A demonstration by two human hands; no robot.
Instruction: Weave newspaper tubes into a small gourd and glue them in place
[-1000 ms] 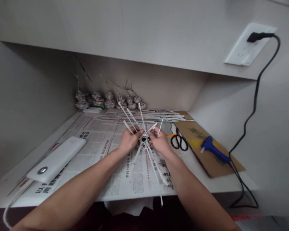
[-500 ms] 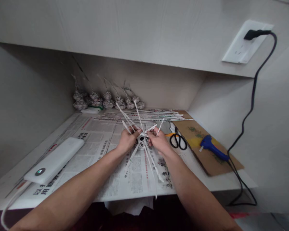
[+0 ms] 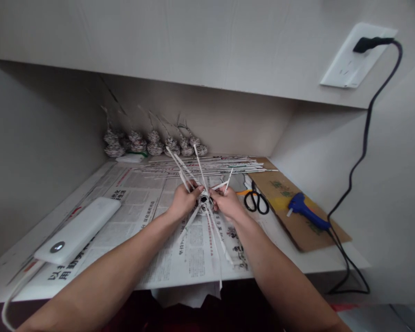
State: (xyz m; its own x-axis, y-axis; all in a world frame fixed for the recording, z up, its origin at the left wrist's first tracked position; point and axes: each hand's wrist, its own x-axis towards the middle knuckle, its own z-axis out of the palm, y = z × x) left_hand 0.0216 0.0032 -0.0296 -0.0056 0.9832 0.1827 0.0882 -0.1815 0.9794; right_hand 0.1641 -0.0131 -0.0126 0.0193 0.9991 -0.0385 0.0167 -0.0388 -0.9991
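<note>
Between my hands is a small round woven paper piece [image 3: 204,207] with a dark hole in its middle. Several rolled paper strips [image 3: 199,163] stick out from it in all directions. My left hand [image 3: 186,200] is closed on its left side, thumb near the hole. On the right side, my right hand [image 3: 225,201] pinches a paper strip [image 3: 228,180] close to the weave. Some strips hang down toward the table's front edge. The undersides of the fingers are hidden.
Newspaper [image 3: 141,221] covers the table. Rolled paper sticks [image 3: 207,166] lie behind my hands, with woven gourds [image 3: 155,143] along the back wall. Black-handled scissors [image 3: 256,203], cardboard [image 3: 280,184] and a blue glue gun [image 3: 309,212] are to the right. A white power bank [image 3: 79,230] lies left.
The paper strip at my right hand has tilted slightly left, and the strips hanging below have shifted a little. Both hands keep hold of the weave in nearly the same place.
</note>
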